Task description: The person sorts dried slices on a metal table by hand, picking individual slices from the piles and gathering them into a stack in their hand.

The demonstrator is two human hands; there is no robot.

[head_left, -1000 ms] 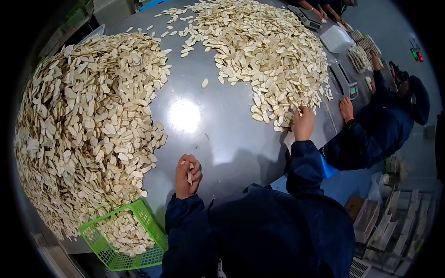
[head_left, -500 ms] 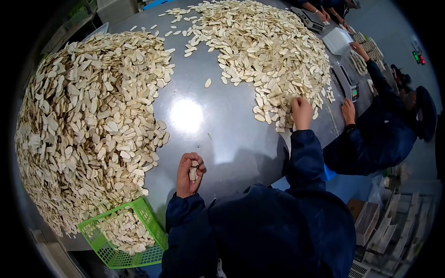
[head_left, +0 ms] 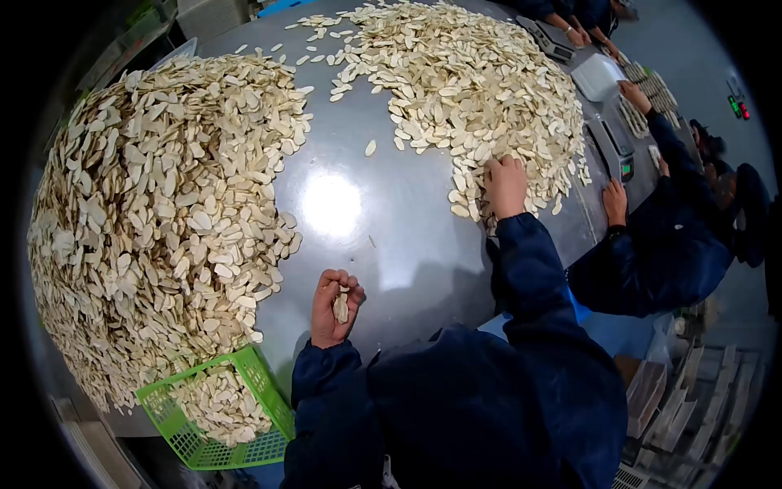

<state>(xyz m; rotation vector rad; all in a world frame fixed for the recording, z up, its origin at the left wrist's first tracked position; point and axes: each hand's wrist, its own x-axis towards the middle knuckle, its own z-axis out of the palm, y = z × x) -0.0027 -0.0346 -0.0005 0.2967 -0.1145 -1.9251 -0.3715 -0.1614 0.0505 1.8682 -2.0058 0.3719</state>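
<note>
Pale dried slices rest in the curled fingers of my left hand [head_left: 332, 308], held over the metal table [head_left: 399, 220] near its front edge. My right hand [head_left: 506, 187] reaches to the near edge of the right pile of slices [head_left: 481, 90]. Its fingertips touch the slices and are partly hidden, so whether they grip one cannot be made out. A larger pile of slices [head_left: 163, 204] covers the left of the table. Below it, a green plastic basket [head_left: 269, 391] holds more slices.
On the right a co-worker in dark blue [head_left: 660, 253] has one hand beside a digital scale [head_left: 611, 151] and the other near a white box [head_left: 597, 77]. Other people's hands are at a second scale [head_left: 547, 39]. White racks [head_left: 700, 399] stand lower right.
My right hand has moved left along the pile's near edge. My left hand has turned slightly, still holding slices. The co-worker's arm has reached up to the white box.
</note>
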